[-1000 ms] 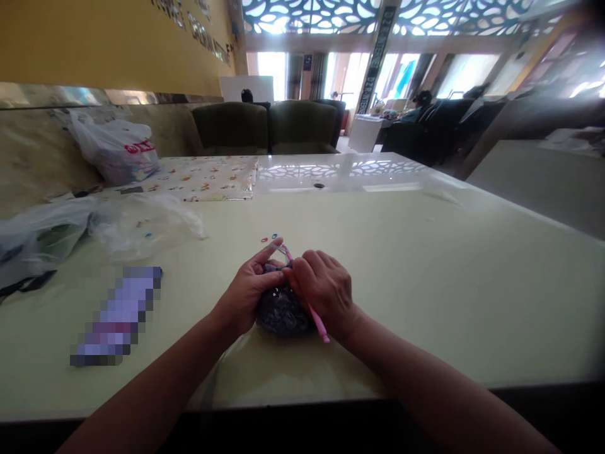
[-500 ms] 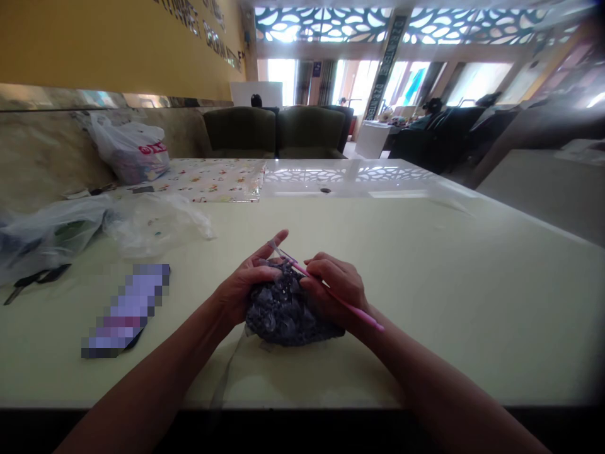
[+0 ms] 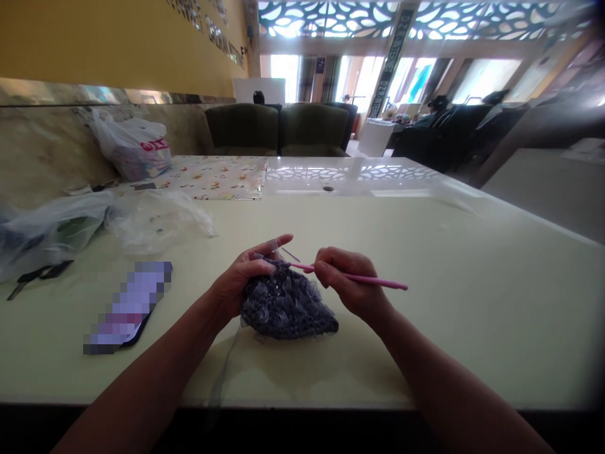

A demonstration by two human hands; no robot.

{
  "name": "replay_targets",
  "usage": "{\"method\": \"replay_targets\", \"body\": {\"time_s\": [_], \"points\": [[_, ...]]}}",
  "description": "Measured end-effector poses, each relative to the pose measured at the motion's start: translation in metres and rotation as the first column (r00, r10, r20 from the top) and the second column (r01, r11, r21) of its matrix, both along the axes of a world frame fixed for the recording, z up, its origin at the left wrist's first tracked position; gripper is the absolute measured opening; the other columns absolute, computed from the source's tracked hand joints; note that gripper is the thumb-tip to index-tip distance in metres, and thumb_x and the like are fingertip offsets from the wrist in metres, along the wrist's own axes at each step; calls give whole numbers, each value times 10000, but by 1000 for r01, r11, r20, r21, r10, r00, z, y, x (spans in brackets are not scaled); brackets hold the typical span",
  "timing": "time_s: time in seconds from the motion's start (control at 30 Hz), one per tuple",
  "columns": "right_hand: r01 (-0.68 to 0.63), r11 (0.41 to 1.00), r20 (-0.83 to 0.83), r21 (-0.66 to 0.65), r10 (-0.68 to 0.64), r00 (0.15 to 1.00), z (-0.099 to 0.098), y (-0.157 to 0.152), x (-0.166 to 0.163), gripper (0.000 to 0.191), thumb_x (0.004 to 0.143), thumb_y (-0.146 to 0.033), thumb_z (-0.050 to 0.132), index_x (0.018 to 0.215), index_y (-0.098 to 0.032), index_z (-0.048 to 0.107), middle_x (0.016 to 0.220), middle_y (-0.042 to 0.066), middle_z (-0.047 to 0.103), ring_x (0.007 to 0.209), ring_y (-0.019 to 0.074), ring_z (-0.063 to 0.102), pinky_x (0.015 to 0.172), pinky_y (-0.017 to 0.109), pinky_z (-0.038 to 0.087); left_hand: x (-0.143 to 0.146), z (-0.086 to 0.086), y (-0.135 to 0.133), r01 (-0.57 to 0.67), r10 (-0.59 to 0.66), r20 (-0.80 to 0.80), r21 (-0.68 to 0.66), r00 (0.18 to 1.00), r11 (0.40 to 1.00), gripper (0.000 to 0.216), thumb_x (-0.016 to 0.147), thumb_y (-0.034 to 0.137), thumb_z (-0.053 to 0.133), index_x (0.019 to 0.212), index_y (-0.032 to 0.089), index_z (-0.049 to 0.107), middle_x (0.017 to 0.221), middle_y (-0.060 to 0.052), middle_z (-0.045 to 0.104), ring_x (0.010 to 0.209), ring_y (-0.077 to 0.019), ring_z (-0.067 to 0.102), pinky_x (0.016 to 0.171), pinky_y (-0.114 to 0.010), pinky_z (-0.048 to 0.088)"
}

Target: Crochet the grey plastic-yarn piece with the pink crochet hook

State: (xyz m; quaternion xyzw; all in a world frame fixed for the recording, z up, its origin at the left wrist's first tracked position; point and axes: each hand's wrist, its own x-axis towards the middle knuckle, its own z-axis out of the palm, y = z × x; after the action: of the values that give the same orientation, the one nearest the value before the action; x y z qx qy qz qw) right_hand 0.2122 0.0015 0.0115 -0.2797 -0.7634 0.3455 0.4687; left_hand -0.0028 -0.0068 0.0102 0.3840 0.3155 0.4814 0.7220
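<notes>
My left hand (image 3: 250, 271) grips the upper left edge of a dark grey crochet piece (image 3: 288, 306) with ruffled, sheer texture. A strip of sheer grey ribbon yarn (image 3: 227, 359) runs from the piece down over the table's front edge, and a loop of it crosses my left index finger. In my right hand (image 3: 350, 277) is a pink crochet hook (image 3: 373, 280), held like a pen. The hook's tip meets the top edge of the piece, close to my left thumb. A thin purple stick-like item (image 3: 290, 255) shows just above the hook; what holds it is hidden.
A pixelated phone (image 3: 130, 309) lies on the pale table (image 3: 472, 302) to my left, with scissors (image 3: 40, 276) beyond it. Clear plastic bags (image 3: 158, 221) and a filled white bag (image 3: 135, 148) stand along the left. Dark armchairs (image 3: 241, 129) are behind the table; people sit at back right.
My right hand has moved right, away from the left hand, and the hook has swung from a steep slant to nearly level. The right side of the crochet piece is now uncovered.
</notes>
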Motion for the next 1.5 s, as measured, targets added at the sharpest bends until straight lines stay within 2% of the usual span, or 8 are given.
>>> {"method": "replay_targets", "body": {"time_s": [0.27,0.43,0.63,0.83,0.93,1.07,1.3,1.5], "points": [[57,998,37,42,-59,998,2,-2,-2,330,908,-265,554,602,-192,453,558,-47,397,527,85,338,503,245,281,1,-6,-1,80,-77,-112,20,991,997,797,726,150,804,1443,330,504,1008,-32,745,891,-176,687,910,-329,471],[6,998,64,55,-10,998,1,0,-1,326,924,-265,545,620,-191,452,578,-48,376,543,87,329,504,241,280,-2,-3,-2,70,-68,-122,11,990,997,767,702,111,796,1397,334,560,853,11,707,792,-133,650,803,-261,468],[-63,991,106,120,50,993,4,1,4,274,941,-231,544,674,-180,522,619,-36,456,560,84,387,534,239,319,-5,3,0,102,-103,-39,-31,994,994,675,650,112,747,1311,206,650,779,-2,668,691,-113,588,691,-232,456],[-141,989,66,-37,143,988,6,3,8,307,938,-279,553,647,-182,533,591,-30,490,555,97,428,537,247,339,0,-2,1,77,-77,-55,2,995,997,571,630,122,753,1196,184,724,783,0,659,711,-123,596,715,-250,464],[-109,989,-13,-101,108,994,0,1,2,296,928,-284,556,650,-182,539,591,-22,514,555,100,444,532,244,348,5,-6,-2,90,-86,-134,30,987,995,555,648,141,800,1192,222,727,812,13,649,720,-108,598,725,-240,460],[-18,998,-21,-54,17,1000,-3,-1,-6,292,905,-265,566,633,-184,499,567,-44,444,523,80,362,497,228,300,8,-10,-3,109,-102,-172,32,980,994,507,662,153,820,1157,227,738,840,7,650,741,-107,609,741,-240,460],[-100,994,-2,-38,100,995,5,5,7,302,924,-271,583,641,-172,547,573,-40,445,535,81,375,506,236,293,-2,-4,0,205,-206,-20,-25,978,978,698,683,121,754,1357,227,608,812,1,651,692,-97,578,672,-215,459],[-235,966,-21,-109,234,972,7,10,15,282,919,-283,613,663,-166,593,582,-24,514,543,90,453,515,234,353,-4,-3,1,215,-216,5,46,976,975,671,660,140,742,1322,185,641,807,4,633,687,-102,567,628,-208,461]]}}
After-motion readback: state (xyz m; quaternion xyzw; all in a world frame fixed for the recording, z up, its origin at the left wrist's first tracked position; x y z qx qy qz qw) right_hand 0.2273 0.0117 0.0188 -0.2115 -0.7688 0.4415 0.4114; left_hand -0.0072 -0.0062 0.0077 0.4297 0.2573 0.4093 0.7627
